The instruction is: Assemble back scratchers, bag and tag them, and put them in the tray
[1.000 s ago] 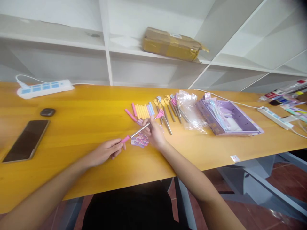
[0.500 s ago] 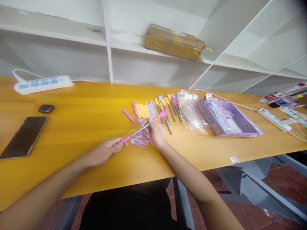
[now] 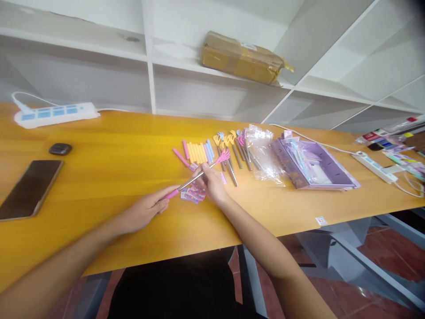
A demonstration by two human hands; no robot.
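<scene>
A pink back scratcher with a metal rod (image 3: 191, 180) slants up to the right between my hands. My left hand (image 3: 148, 209) is closed round its pink handle at the lower end. The fingers of my right hand (image 3: 212, 184) are closed on the rod, below the pink claw head (image 3: 223, 156). Small printed cards (image 3: 193, 195) lie on the table under the rod. Just beyond are a row of yellow foam-like tubes (image 3: 197, 153), blue tubes (image 3: 210, 150) and a loose pink tube (image 3: 181, 157). Several back scratchers (image 3: 237, 153) with bare metal rods lie to their right.
Clear plastic bags (image 3: 264, 155) lie beside an open purple box (image 3: 335, 166). A phone (image 3: 29, 188), a small black case (image 3: 60, 149) and a power strip (image 3: 56, 114) are at left. Another power strip (image 3: 375, 167) lies at right. A taped carton (image 3: 242, 57) sits on the shelf.
The loose pink tube has shifted slightly right, closer to the row. My hands keep hold of the back scratcher with little movement. The view has turned slightly.
</scene>
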